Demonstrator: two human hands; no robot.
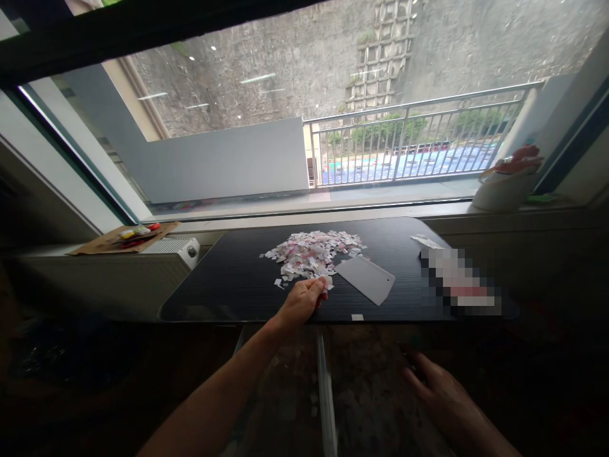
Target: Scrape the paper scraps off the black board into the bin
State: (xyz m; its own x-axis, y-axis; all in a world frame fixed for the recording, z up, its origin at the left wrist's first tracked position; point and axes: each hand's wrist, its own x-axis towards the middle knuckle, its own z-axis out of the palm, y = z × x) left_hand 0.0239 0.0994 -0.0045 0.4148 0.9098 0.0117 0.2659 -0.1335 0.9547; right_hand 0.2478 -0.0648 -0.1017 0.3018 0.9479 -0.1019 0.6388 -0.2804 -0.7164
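A heap of small cut paper pieces (309, 251), white with some pink, lies on a dark tabletop (228, 285). At the heap's near edge, my left hand (302, 301) is closed in a pinch, with whitish paper pieces showing at its fingertips. A flat grey-white plastic scraper (366, 279) with a small hole in one corner rests just right of that hand. My right hand (431, 377) is low in the shadow before the table's front edge, its fingers curled. Something dark seems to be in its fingers, too dim to name.
One loose paper piece (357, 317) lies at the table's front edge. A blurred-out item (459, 279) occupies the right side. Beyond stand a window sill (428, 209) and a white container (507, 187). To the left, a radiator (176, 247) carries brown cardboard (104, 241) with small coloured items.
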